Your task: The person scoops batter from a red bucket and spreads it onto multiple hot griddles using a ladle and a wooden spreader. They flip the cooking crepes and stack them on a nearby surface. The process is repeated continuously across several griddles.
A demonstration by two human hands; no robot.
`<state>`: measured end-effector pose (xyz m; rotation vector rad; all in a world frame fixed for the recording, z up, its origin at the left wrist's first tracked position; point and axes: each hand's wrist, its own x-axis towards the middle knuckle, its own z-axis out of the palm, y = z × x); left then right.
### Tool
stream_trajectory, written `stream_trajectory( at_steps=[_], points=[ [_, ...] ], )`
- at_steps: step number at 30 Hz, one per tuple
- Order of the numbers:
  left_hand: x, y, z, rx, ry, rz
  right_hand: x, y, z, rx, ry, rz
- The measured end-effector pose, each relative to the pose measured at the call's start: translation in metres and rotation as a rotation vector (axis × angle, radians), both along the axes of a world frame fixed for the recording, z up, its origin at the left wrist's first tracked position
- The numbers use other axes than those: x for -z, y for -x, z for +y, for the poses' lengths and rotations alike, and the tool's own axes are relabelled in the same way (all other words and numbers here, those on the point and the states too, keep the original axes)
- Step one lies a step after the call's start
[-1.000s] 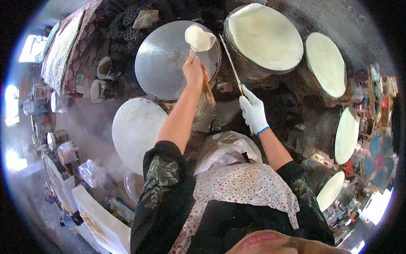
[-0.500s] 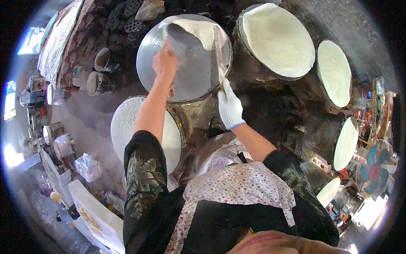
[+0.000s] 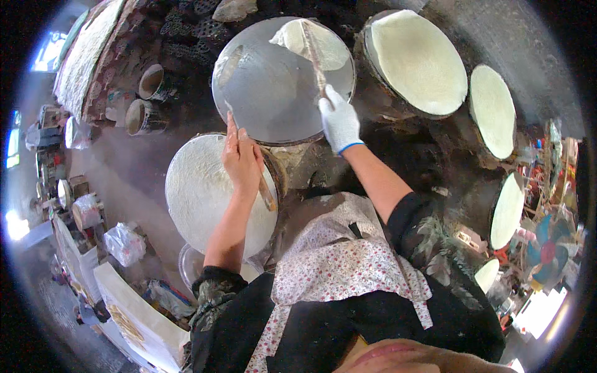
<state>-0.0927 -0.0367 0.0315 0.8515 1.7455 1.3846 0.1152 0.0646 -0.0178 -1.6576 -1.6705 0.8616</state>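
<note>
A grey round cooking surface lies ahead of me with a thin pale sheet on its far right part. My right hand, in a white glove, grips a thin stick that reaches across that sheet. My bare left hand is at the disc's near edge and holds a long-handled ladle. Its wooden handle end sticks out toward me. Below the left hand sits a white cloth-covered round steamer.
More pale round sheets lie on round frames to the right. Two pots stand at the left, with plastic bags and white boxes lower left. A fan is at the far right.
My left hand has drawn back with the ladle from the middle of the grey disc to its near edge. The gloved right hand has moved forward, and its stick now lies over the pale sheet.
</note>
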Motion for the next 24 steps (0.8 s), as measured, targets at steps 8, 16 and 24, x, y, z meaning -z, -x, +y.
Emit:
stream_trajectory(
  at_steps=[8,16,24],
  points=[
    [-0.012,0.007,-0.027,0.027,-0.007,-0.142,-0.002,0.021,0.005,-0.067,0.199,-0.036],
    [-0.034,0.007,-0.069,0.007,-0.004,-0.159,0.02,0.025,0.02,-0.051,0.121,-0.188],
    [-0.049,-0.01,-0.084,0.002,0.049,-0.173,0.025,0.008,0.035,0.176,0.008,-0.084]
  ],
)
